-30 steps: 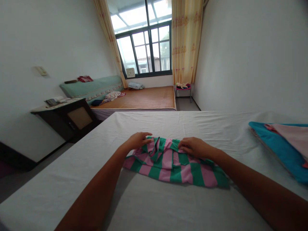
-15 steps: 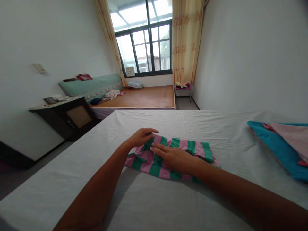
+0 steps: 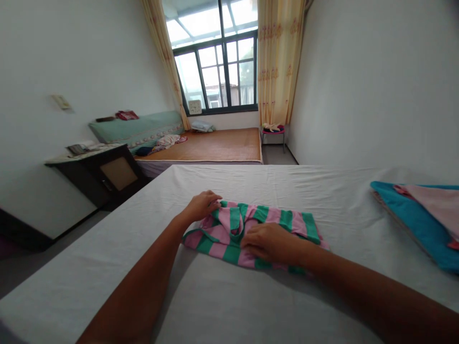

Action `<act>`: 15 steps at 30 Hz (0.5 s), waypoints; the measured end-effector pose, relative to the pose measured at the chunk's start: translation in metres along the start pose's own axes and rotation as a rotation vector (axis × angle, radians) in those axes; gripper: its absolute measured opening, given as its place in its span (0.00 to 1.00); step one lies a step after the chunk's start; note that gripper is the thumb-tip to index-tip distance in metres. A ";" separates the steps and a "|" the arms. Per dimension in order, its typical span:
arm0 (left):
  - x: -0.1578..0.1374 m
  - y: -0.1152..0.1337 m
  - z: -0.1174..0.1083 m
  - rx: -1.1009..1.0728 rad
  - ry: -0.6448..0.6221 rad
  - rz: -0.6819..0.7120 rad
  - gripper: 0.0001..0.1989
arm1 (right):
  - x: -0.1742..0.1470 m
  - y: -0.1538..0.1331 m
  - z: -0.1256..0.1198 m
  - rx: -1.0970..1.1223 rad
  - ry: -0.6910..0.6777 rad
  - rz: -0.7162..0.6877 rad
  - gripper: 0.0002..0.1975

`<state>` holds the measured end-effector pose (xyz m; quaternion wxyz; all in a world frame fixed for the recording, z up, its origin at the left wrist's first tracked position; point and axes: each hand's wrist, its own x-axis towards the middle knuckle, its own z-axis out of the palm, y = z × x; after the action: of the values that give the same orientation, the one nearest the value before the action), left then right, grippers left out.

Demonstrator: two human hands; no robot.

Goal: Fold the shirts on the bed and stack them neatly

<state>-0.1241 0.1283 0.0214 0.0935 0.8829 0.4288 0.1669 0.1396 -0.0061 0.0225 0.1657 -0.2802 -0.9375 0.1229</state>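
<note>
A garment with pink and green stripes (image 3: 229, 255) lies folded into a long strip on the white sheet, with a rumpled, bunched part at its left end. My left hand (image 3: 202, 205) is at the far left corner, its fingers closed on the fabric edge. Over the middle of the garment is my right hand (image 3: 270, 242), fingers curled down and gripping the cloth close to a raised green fold. Its fingertips are partly hidden.
At the right edge lies a blue folded cloth (image 3: 412, 215) with a pink cloth (image 3: 430, 203) on top. Beyond the white-sheeted surface (image 3: 272, 306) stand a bed with a brown mat (image 3: 225, 145), a dark cabinet (image 3: 103, 167) and a small stool (image 3: 273, 130).
My right hand has gone from lying flat to curled, shifting slightly right and nearer. My left hand has moved a little left. The garment's left part now shows an upright green fold.
</note>
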 end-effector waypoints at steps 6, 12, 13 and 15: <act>0.002 0.045 -0.002 -0.139 -0.196 0.196 0.10 | -0.019 0.055 -0.032 0.175 0.217 0.346 0.12; -0.003 0.040 0.006 -0.255 -0.586 0.312 0.06 | -0.040 0.085 -0.034 0.221 -0.191 0.330 0.11; -0.003 0.038 0.005 -0.229 -0.579 0.296 0.07 | -0.041 0.085 -0.034 0.227 -0.220 0.359 0.10; -0.003 0.039 0.004 -0.143 -0.502 0.241 0.12 | -0.041 0.084 -0.032 0.208 -0.214 0.414 0.11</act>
<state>-0.0964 0.1018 0.0288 0.2383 0.9324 0.2712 -0.0171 0.2244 0.0434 0.0146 0.0646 -0.4329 -0.8547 0.2792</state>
